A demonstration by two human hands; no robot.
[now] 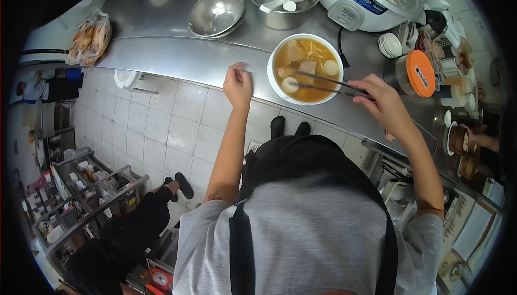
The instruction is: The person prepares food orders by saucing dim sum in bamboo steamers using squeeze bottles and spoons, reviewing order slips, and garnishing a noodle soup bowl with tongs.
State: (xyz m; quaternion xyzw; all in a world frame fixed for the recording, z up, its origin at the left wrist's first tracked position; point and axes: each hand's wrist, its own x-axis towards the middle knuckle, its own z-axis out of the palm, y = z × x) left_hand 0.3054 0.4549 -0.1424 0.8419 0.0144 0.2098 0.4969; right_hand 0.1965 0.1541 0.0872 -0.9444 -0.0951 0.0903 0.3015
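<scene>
A white bowl of orange-brown soup stands at the counter's front edge, with noodles, pieces of meat and pale round balls in it. My right hand, at the bowl's right side, is closed on dark chopsticks. Their tips are in the soup beside a pale ball at the lower left; whether they grip it I cannot tell. To the left of the bowl, my left hand hovers by the counter edge with its fingers curled in, and nothing shows in it.
Behind the bowl are metal bowls, a steel pot and a white cooker. An orange-lidded container stands right. A filled plastic bag lies far left. Another person's hand is far right; another person is lower left.
</scene>
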